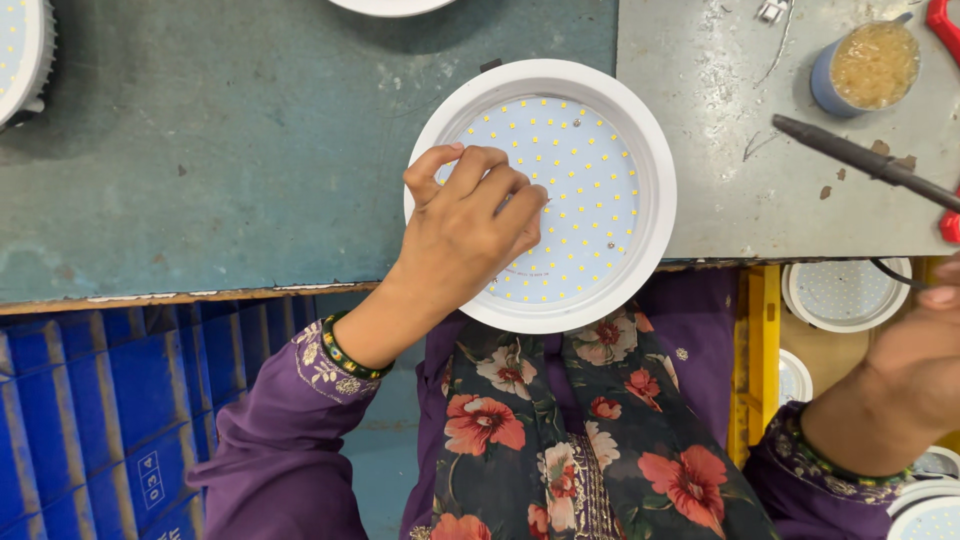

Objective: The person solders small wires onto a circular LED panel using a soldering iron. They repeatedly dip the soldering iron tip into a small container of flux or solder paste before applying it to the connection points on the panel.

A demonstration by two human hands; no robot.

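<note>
1. Starting at the left, my left hand lies on the round LED panel inside the white lamp housing. The fingers are curled with their tips drawn together against the thumb, pressing down on the panel's left half. I cannot tell whether they pinch some small part or only hold the board flat.
2. The wrist comes in from below and left of that contact, bent slightly upward, with a beaded bangle and purple sleeve trailing behind it. The housing overhangs the bench edge toward my lap.
3. I judge the step in hand to be seating or steadying the panel in its housing, ahead of work at the board.
4. Right of the grip, well apart, a dark soldering iron lies on the grey plate, beside a small cup of amber flux.
5. My right hand sits low at the far right, loosely curled; its grip is cut off, though a thin black lead runs near the fingertips.
6. The next move, as I judge it, calls for keeping the panel still under the left fingers.
</note>
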